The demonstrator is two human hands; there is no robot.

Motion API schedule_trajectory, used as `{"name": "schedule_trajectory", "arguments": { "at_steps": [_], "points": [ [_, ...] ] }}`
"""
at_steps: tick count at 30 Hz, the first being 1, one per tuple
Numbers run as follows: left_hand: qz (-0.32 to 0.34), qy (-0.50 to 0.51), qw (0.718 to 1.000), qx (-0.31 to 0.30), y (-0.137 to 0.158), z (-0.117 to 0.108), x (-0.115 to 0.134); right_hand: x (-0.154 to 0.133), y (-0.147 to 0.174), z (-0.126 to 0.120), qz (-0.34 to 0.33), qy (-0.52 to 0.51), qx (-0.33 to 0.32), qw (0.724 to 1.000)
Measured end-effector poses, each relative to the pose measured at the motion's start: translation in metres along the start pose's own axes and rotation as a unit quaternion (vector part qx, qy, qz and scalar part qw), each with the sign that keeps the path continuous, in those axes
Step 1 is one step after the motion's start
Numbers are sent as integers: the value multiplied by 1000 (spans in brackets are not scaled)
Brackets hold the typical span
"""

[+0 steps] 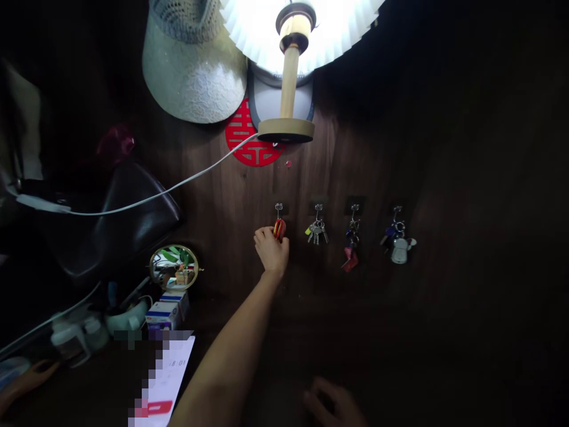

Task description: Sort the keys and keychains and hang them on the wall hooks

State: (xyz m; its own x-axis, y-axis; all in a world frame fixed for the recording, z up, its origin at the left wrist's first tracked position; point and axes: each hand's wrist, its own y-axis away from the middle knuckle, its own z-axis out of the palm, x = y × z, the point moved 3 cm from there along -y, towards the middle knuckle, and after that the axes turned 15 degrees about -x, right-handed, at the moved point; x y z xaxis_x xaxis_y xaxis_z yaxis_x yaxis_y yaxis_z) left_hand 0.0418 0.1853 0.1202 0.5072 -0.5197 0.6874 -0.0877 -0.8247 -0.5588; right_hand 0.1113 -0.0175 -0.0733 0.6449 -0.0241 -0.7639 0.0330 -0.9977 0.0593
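My left hand (270,251) reaches up to the dark wood panel, its fingers and thumb closed around a small red and yellow object (279,229). That object hangs below a metal hook (278,207); my fingers partly cover it, and its kind is unclear. Just to the right, a bunch of keys (317,231) with a yellow piece hangs from a second hook. Low in the picture, my right hand (334,404) is dim, with its fingers loosely bent, a gap beside the thumb and nothing visible in it.
Farther right hang keys with a red tag (350,258) and keys with a white fob (400,251). Above are a lit lamp (290,83), its white cable (195,175) and a sun hat (195,83). A round mirror (174,267), boxes (165,311) and a dark bag (128,219) are left.
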Motion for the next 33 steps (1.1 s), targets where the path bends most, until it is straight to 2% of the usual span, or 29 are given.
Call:
{"name": "schedule_trajectory", "arguments": {
  "at_steps": [3, 6, 9, 12, 14, 17, 23, 25, 29, 31, 33],
  "points": [
    [11, 77, 992, -97, -3, -4, -7, -35, -14, -38, -70, -6, 57, 996],
    [8, 165, 973, -163, -8, -5, -15, -87, -42, -94, -124, 65, 150, 979],
    [0, 199, 956, -213, -14, -5, -22, -141, -77, -143, -166, 187, 227, 941],
    [6, 195, 949, -249, -17, -8, -26, -183, -109, -172, -228, 290, 233, 900],
    [9, 193, 946, -261, -18, -10, -28, -198, -127, -182, -225, 333, 225, 888],
    [9, 190, 943, -273, -20, -15, -29, -204, -145, -187, -196, 367, 212, 884],
    [7, 192, 942, -276, -24, -19, -23, -204, -151, -187, -196, 360, 219, 885],
    [28, 205, 945, -254, -27, -22, -15, -208, -148, -187, -178, 364, 217, 888],
    [118, 259, 937, -203, -28, -33, -2, -217, -141, -189, -129, 382, 213, 890],
    [106, 224, 943, -223, -20, -37, -10, -219, -140, -190, -135, 379, 204, 893],
    [35, 130, 945, -298, -2, -38, -33, -219, -140, -191, -149, 371, 193, 896]
  ]
}}
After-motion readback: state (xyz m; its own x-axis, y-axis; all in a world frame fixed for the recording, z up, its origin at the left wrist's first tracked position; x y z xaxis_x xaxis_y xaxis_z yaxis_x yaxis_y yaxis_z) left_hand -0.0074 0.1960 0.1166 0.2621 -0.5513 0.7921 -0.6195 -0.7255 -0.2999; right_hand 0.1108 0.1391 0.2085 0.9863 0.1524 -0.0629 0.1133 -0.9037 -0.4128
